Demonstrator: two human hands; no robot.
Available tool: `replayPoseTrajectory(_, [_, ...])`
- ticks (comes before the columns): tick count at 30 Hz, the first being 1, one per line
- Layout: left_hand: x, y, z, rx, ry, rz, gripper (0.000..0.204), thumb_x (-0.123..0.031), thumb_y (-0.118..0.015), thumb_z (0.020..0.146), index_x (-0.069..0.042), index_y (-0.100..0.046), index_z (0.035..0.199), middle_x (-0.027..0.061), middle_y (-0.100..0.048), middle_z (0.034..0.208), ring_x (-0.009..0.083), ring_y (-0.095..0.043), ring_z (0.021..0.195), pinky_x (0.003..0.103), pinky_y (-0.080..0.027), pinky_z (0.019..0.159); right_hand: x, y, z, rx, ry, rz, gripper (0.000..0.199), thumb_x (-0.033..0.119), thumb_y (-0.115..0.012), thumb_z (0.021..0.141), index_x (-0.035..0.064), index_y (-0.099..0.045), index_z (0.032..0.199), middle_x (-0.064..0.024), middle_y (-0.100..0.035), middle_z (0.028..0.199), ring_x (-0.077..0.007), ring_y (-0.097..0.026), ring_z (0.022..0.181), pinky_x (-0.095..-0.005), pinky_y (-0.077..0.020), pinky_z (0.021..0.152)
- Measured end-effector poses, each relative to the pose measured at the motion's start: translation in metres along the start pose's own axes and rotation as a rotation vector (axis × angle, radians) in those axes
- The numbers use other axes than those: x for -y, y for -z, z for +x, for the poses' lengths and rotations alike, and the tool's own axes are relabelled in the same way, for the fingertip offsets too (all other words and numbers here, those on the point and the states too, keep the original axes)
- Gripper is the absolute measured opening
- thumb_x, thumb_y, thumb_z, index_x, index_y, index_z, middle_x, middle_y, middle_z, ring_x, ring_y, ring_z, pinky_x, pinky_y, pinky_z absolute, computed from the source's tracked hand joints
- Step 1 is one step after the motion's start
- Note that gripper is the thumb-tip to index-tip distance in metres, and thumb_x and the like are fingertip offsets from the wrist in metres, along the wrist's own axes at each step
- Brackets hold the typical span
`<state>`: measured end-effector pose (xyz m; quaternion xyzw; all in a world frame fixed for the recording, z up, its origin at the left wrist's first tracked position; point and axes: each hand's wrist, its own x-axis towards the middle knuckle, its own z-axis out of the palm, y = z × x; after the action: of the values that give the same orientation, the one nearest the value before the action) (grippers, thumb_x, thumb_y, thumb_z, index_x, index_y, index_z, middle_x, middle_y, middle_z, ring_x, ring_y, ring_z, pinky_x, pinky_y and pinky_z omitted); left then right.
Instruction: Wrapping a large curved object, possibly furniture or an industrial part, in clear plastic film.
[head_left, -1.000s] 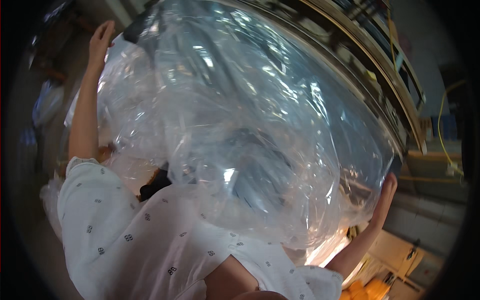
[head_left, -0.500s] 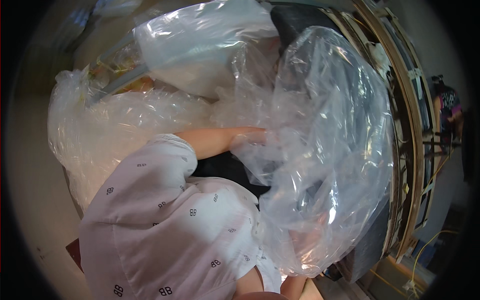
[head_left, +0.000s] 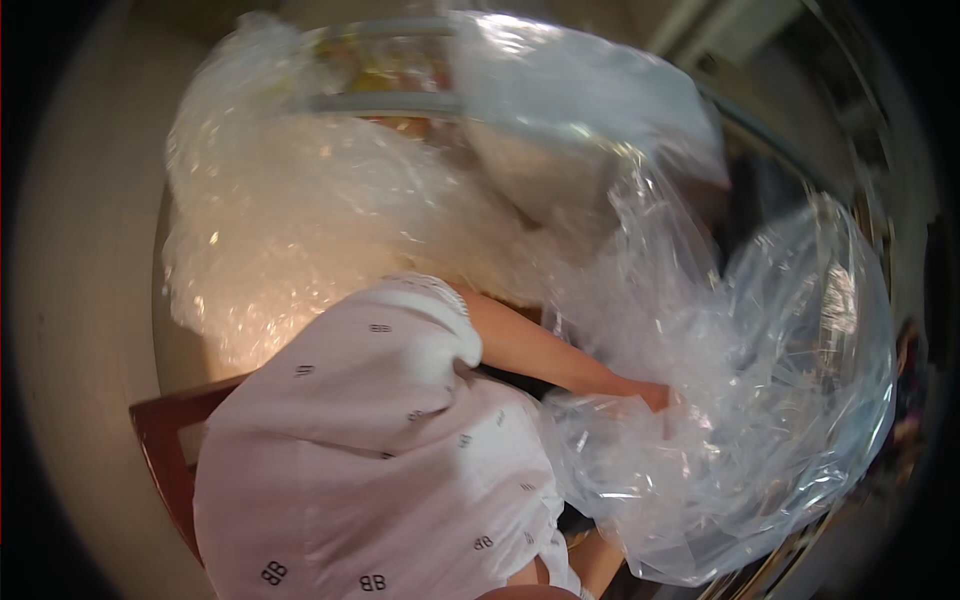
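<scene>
We find our left hand (head_left: 655, 395) hemmed in by the clear plastic bag (head_left: 760, 380) billowing right. A heaped bubble wrap pile (head_left: 300, 230) blocks the upper left; the beige floor (head_left: 80, 300) alone lies open.

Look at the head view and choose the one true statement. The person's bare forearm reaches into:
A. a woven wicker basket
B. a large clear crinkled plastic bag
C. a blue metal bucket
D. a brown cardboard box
B: the bare forearm runs from the white patterned short sleeve into the large clear crinkled plastic bag, whose glossy folds cover the hand at the wrist.
</scene>
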<state>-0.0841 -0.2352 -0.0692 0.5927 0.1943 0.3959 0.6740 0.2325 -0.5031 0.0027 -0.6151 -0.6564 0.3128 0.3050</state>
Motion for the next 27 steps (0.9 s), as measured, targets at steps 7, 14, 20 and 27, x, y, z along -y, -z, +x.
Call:
replayPoseTrajectory(7, [-0.037,0.085,0.008,0.034,-0.282,-0.063,0.057,-0.036,-0.066,0.076,-0.008,-0.045,0.121,0.0087,-0.046,0.117,0.0267,-0.043,0.108,0.04,-0.033,0.094,0.164,-0.196,0.187,0.257,0.356,0.014,0.036,0.021,-0.06,0.084,0.006,-0.054,0.116,-0.0087,-0.056,0.109,-0.0174,-0.051,0.103,-0.0304,-0.0404,0.09])
replayPoseTrajectory(14, [-0.043,0.048,-0.022,-0.083,-0.707,0.557,0.054,-0.034,-0.067,0.075,-0.009,-0.046,0.119,0.0145,-0.048,0.117,0.0265,-0.047,0.108,0.04,-0.038,0.092,0.186,-0.149,0.227,0.266,0.553,-0.088,0.031,0.019,-0.059,0.085,0.0059,-0.057,0.113,-0.0081,-0.059,0.106,-0.017,-0.054,0.1,-0.0302,-0.0423,0.088])
replayPoseTrajectory(20, [-0.054,0.042,0.021,0.259,-0.729,0.651,0.044,-0.031,-0.067,0.074,-0.008,-0.055,0.11,0.0152,-0.054,0.11,0.0265,-0.053,0.102,0.039,-0.042,0.087,0.262,-0.139,0.243,-0.105,0.468,-0.219,0.028,0.017,-0.059,0.085,0.0058,-0.06,0.111,-0.0075,-0.061,0.104,-0.0167,-0.055,0.098,-0.0301,-0.0438,0.086])
replayPoseTrajectory(27, [-0.262,0.492,-0.072,0.416,-0.45,0.938,0.045,-0.032,-0.063,0.078,-0.005,-0.054,0.113,0.0161,-0.055,0.111,0.0263,-0.053,0.103,0.037,-0.042,0.088,0.158,-0.069,0.179,-0.395,0.405,-0.209,0.022,0.013,-0.055,0.088,0.0063,-0.062,0.108,-0.0043,-0.063,0.105,-0.0148,-0.059,0.092,-0.0268,-0.0472,0.08])
